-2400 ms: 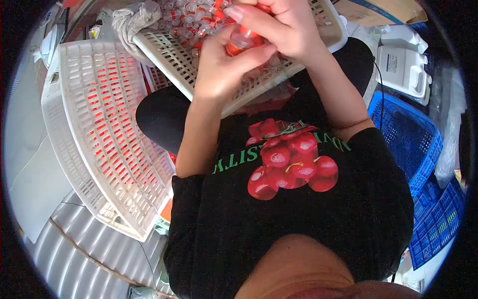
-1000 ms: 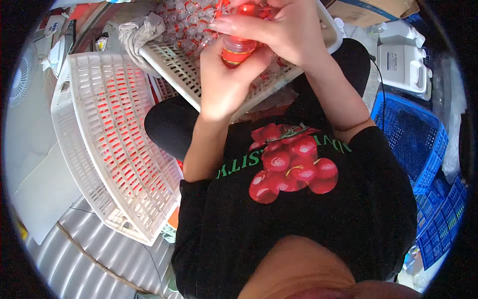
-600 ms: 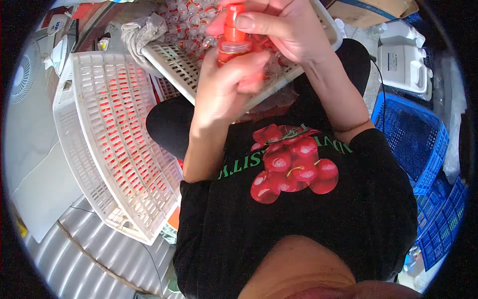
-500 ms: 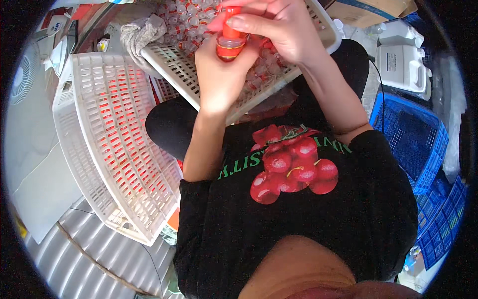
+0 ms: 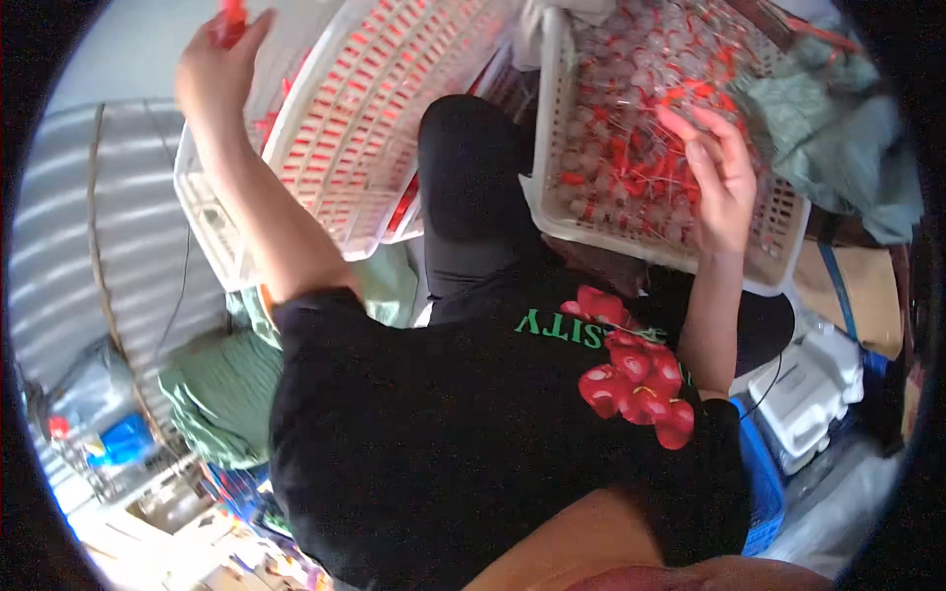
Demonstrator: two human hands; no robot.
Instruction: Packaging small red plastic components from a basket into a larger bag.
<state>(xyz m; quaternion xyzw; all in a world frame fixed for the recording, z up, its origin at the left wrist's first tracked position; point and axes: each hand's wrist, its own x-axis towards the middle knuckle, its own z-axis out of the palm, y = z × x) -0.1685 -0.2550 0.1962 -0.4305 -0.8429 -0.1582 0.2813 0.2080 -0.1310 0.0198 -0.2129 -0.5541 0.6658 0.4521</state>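
Observation:
My left hand (image 5: 212,79) is raised at the far left, its fingers closed around a small red plastic piece (image 5: 232,22) that is cut off by the view's top edge. It is above the outer side of a white slatted basket (image 5: 345,148), which has red pieces showing through its slots. My right hand (image 5: 722,177) is over a second, cream basket (image 5: 591,225), fingers loosely curved and apart, with nothing visible in them. Beneath its fingertips lie many small clear plastic pieces with red parts (image 5: 631,148) and thin clear strands.
A grey-green cloth (image 5: 828,138) drapes over the right basket's far corner. White jugs (image 5: 803,389) and a blue crate (image 5: 759,483) stand at my right, near a cardboard box (image 5: 857,295). Green fabric (image 5: 227,394) lies at my left, by corrugated metal sheeting (image 5: 59,276).
My view has swung left. The hands, together on a red-capped clear piece before, are now apart: the left has moved far left with a red piece, the right has let go over the basket.

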